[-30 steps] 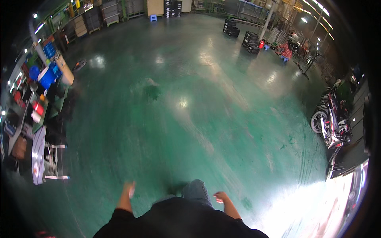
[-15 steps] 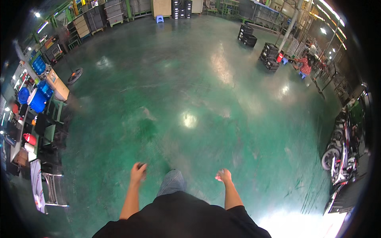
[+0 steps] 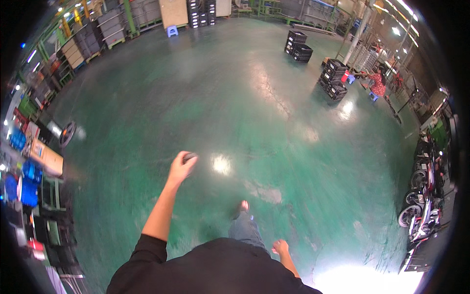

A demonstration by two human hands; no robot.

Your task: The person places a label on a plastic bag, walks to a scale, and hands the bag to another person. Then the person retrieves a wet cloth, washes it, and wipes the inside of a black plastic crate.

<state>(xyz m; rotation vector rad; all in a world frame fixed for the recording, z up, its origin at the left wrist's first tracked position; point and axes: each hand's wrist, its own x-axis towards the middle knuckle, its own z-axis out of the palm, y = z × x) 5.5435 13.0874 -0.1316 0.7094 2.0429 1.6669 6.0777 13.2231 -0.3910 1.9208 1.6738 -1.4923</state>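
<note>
My left hand is stretched out ahead over the green floor, its fingers curled round a small dark object; its kind cannot be made out. Low beside my body, my right hand has its fingers curled in, and whatever may be in them is hidden. Neither hand touches anything else. Between the two, my leg in grey-blue jeans reaches forward, with a foot on the floor.
Black crates are stacked ahead on the right, with more crates near a post. A person in red sits on a low stool there. Motorbikes line the right side. Blue containers and a standing fan are at left.
My left hand has swung forward and up with the dark object; my right hand has dropped back towards my body. The other leg is now forward. The crates look nearer, the left-hand furniture further back.
</note>
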